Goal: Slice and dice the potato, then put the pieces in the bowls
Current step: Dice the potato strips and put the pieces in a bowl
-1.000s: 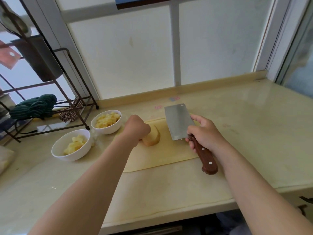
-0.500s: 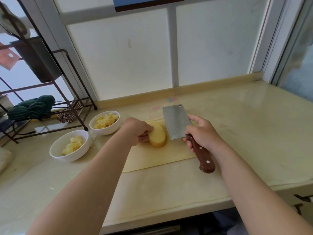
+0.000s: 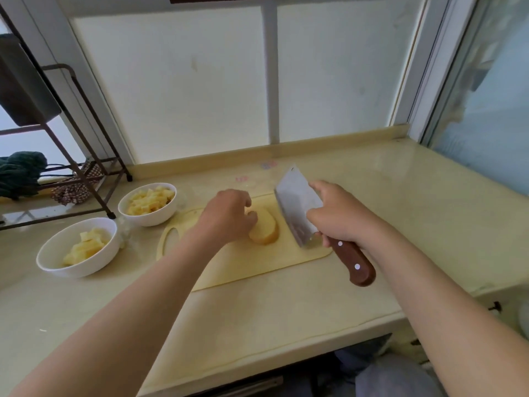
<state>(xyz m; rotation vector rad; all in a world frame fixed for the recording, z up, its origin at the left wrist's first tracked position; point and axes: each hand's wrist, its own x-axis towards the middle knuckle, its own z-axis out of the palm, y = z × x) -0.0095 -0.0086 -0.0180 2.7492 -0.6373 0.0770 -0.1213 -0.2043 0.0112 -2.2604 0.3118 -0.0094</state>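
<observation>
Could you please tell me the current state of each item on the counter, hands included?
Potato piece: one chunk, not yet diced, lying on the cutting board, gripped by the left hand.
Cleaver: held in the right hand, blade right of the potato piece, not touching it.
Near bowl: partly filled with diced potato.
Far bowl: nearly full of diced potato.
Cutting board: flat on the counter.

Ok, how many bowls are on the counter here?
2. The far bowl sits just left of the cutting board, towards the window; the near bowl is further left, closer to the person. Both hold potato pieces. None appears hidden.
</observation>
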